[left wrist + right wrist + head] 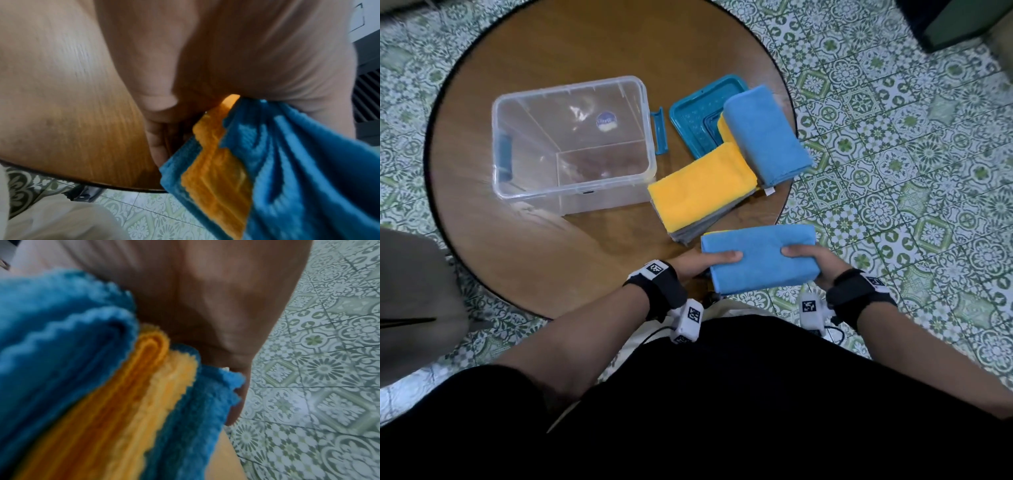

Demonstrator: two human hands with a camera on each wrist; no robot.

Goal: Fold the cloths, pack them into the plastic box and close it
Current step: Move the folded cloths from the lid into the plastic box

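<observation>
Both hands hold a folded blue cloth (760, 260) with yellow layers inside, lifted over the near right rim of the table. My left hand (709, 262) grips its left end, thumb on top; my right hand (813, 262) grips its right end the same way. The wrist views show the blue and yellow folds (267, 162) (102, 386) pinched between thumb and fingers. A clear plastic box (571, 140) stands open and empty at the table's middle. A folded yellow cloth (702, 185) lies on grey cloths beside it. Another folded blue cloth (767, 137) rests on the teal lid (695, 116).
The round wooden table (585, 44) has bare wood behind and in front of the box. A teal latch (659, 130) hangs on the box's right side. Patterned green floor tiles (893, 171) surround the table. A beige shape (410, 301) sits at the left.
</observation>
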